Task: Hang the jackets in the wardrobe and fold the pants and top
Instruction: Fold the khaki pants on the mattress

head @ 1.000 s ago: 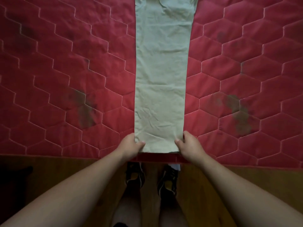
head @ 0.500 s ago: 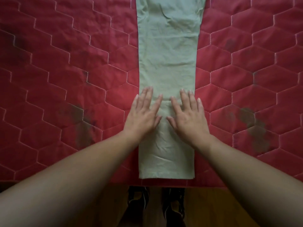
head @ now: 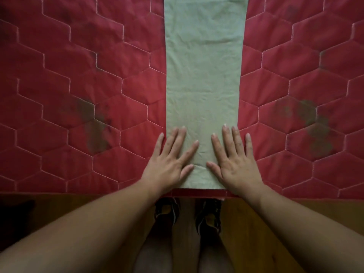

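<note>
Pants (head: 203, 75) laid out long and narrow, a pale green strip running straight up the middle of the red quilted cover (head: 78, 75), from its near edge away to the top of the view, where the far end is cut off. The fabric lies flat with light creases across it, and the hem sits square just short of the cover's near border.

And both hands are down on that near end! Left hand (head: 169, 166) lies palm-down on the left side of the strip, right hand (head: 236, 164) palm-down on the right side, with a gap of bare cloth between them. Fingers (head: 182, 134) are straight and spread, pressing flat on the fabric and gripping nothing. On each side the little finger lies off the pants and on the red quilting.

Dark stains (head: 96, 131) mark the cover to the left and right of the strip. Below the cover's edge, two shoes (head: 167, 211) stand on a wooden floor (head: 295, 223).
</note>
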`<state>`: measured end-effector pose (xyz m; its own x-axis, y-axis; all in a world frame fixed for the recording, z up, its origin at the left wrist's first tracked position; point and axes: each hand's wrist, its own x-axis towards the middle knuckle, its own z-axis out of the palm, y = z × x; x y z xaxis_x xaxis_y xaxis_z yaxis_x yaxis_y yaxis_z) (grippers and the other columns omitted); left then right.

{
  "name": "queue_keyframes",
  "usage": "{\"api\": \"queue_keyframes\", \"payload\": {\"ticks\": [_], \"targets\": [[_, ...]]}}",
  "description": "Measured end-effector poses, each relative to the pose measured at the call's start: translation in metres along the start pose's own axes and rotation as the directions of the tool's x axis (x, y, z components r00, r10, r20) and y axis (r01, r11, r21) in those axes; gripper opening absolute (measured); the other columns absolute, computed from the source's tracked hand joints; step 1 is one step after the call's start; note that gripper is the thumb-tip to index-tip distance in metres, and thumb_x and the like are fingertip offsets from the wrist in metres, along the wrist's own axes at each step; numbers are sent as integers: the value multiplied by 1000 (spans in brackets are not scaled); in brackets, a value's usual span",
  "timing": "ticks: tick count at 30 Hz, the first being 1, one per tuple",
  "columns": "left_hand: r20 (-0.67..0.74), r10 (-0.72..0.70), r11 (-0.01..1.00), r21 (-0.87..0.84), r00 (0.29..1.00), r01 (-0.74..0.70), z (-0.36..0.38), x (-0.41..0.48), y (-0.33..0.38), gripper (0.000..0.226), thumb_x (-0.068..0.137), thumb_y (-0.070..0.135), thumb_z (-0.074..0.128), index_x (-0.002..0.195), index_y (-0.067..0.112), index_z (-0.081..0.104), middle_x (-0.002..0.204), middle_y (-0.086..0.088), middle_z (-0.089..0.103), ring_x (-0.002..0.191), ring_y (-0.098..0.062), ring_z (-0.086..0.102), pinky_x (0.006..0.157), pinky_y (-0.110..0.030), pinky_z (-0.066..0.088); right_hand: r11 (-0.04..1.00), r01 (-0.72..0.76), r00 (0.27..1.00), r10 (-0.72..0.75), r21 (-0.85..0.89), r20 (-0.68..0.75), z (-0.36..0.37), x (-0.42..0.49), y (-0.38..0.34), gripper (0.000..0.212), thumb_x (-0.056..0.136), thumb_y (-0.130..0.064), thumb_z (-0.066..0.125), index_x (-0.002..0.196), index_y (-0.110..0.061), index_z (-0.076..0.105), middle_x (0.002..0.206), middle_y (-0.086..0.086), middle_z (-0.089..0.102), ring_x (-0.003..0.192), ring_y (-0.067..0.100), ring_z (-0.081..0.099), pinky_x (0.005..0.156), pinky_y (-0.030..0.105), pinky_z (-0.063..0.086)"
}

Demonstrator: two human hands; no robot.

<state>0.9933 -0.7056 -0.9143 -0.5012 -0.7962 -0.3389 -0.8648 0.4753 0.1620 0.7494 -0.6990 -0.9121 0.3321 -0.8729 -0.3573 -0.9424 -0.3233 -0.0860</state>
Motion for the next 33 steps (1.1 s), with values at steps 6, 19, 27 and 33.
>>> {"api": "queue_keyframes", "payload": {"ticks": [6, 19, 27, 33], "targets": [[94, -50, 995, -79, 994, 57, -8, -23, 14, 66, 104, 57, 27, 161, 35, 1, 166, -16, -18, 154, -30, -17, 124, -56, 8, 994, -49, 996, 41, 99, 79, -8, -30, -7, 75, 103, -61, 32, 164, -20, 13, 168, 23, -5, 156, 38, -5, 124, 59, 12], [568, -404, 22, -777, 717, 629, -86, -26, 23, 38, 90, -2, 41, 109, 17, 68, 64, -5, 57, 45, -7, 41, 46, -20, 37, 35, -583, 766, 357, 812, 535, -87, -24, -13, 39, 86, 16, 49, 105, -9, 71, 82, 9, 62, 62, 20, 52, 46, 21, 41], [616, -350, -65, -767, 705, 638, -154, -18, -9, 35, 95, -1, 41, 100, 11, 73, 50, 3, 39, 41, -11, 35, 42, -21, 27, -50, -563, 775, 316, 825, 548, -154, -5, 17, 27, 87, 8, 52, 83, -3, 76, 55, 3, 51, 48, 15, 44, 44, 23, 35], [667, -275, -356, -740, 692, 571, -212, 39, -61, 40, 95, 15, 33, 117, 7, 65, 100, -20, 71, 66, -18, 67, 56, -27, 28, -196, -471, 799, 319, 860, 510, -215, 55, 39, 36, 88, -1, 37, 76, -8, 70, 60, 5, 66, 53, 16, 57, 53, 25, 36]]}}
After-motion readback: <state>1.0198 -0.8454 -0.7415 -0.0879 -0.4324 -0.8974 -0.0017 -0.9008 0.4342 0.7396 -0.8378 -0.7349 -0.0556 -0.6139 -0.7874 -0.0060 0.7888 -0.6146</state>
